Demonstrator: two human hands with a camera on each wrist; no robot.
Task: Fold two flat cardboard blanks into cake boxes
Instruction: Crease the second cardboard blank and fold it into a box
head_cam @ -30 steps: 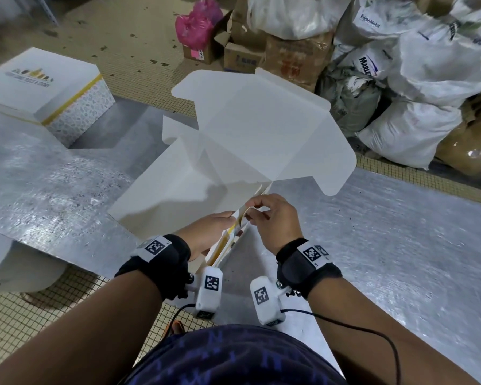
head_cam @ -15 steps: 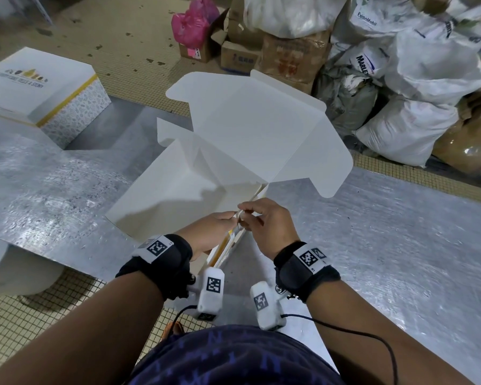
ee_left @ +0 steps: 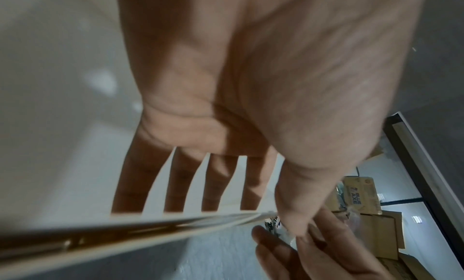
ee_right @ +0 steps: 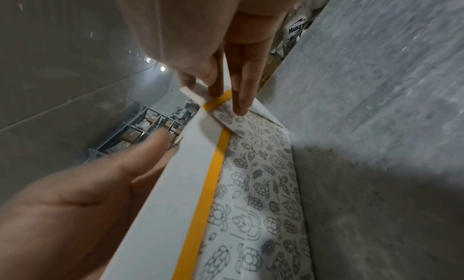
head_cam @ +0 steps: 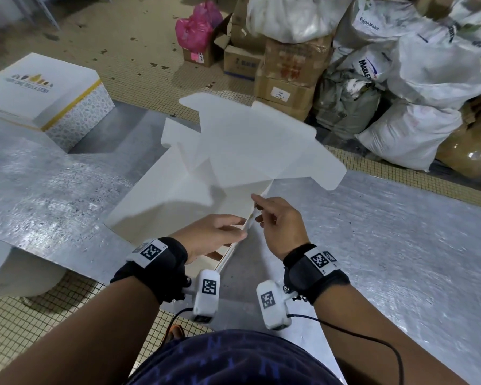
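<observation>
Left hand [head_cam: 214, 234] clamps the white cardboard box [head_cam: 178, 195] by its patterned wall [ee_right: 263, 205], seemingly flat-fingered; right hand [head_cam: 281, 226] pinches the corner tab [ee_right: 213, 123].

Dim indoor light; soft shadows; wrist views blurred, edges warped.

Storeroom; stacked cartons [head_cam: 288, 65], stuffed sacks [head_cam: 433, 65]

Beyond the metal table [head_cam: 400, 259], a pink bag [head_cam: 197, 26] is seen beside stacked brown cartons [head_cam: 289, 68]; white sacks [head_cam: 428, 68] are piled to their right on the tiled floor [head_cam: 139, 31].
</observation>
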